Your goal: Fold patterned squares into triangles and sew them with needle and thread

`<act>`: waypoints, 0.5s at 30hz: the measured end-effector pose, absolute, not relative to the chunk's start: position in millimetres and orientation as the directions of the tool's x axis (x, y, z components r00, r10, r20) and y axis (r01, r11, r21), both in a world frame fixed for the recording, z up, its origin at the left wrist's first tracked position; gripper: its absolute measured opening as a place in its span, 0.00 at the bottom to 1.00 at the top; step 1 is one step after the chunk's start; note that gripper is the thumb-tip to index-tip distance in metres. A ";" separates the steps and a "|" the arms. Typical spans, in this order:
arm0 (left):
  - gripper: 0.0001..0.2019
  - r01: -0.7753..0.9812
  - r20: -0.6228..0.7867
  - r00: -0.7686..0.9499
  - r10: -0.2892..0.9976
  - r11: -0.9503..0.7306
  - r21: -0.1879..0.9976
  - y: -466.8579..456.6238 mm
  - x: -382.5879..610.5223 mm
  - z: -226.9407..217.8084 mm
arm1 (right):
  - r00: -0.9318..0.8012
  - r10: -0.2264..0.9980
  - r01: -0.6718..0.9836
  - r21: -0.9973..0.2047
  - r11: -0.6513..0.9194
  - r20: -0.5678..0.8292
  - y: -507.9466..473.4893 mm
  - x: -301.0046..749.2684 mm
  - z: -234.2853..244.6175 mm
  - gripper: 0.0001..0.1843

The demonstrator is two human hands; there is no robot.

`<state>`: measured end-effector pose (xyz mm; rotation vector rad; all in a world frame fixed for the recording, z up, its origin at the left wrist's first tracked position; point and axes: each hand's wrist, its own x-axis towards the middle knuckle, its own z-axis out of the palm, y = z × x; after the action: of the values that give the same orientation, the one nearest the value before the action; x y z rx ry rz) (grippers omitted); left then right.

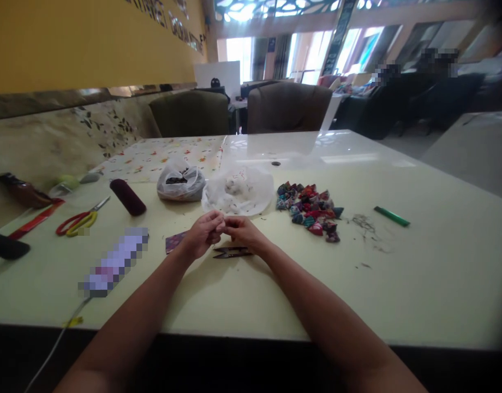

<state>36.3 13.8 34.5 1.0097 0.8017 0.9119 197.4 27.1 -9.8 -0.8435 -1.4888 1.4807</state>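
My left hand (204,234) and my right hand (243,232) meet fingertip to fingertip above the table, both with fingers pinched. Whatever lies between the fingertips is too small or hidden to make out. Below my right hand lies a pair of thread snips (228,252), its handle end partly covered. A square of patterned purple cloth (174,242) shows beside my left hand. Just behind the hands is a white plastic bag (257,191) spread out with white stuffing (233,188) on it. To the right sits a heap of small stuffed cloth pieces (310,207) in many colours.
Left of my hands are a blurred-out phone-like object (115,262) on a cable, red-and-yellow scissors (83,220), a dark maroon case (128,197) and a tied plastic bag (181,183). Thread scraps (365,225) and a green cutter-like object (392,216) lie right. Chairs (290,106) stand behind.
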 end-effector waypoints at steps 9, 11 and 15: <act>0.22 -0.250 -0.131 0.324 0.937 0.219 0.943 20.8 26.0 34.6 | -0.299 0.954 -0.154 -0.986 -0.057 -0.008 35.6 216.6 -8.0 0.19; 0.21 -0.227 -0.144 0.290 0.946 0.214 0.950 22.9 24.5 33.4 | -0.235 0.972 -0.167 -0.985 -0.035 0.005 39.1 219.5 -8.5 0.18; 0.18 -0.135 -0.184 0.220 0.958 0.217 0.967 22.5 29.0 28.9 | -0.102 0.995 -0.252 -0.967 -0.027 -0.002 40.5 218.4 -10.2 0.17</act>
<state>29.0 22.5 28.9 1.0383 1.0346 0.9835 218.4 40.5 -10.2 -0.9780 -1.0815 1.4039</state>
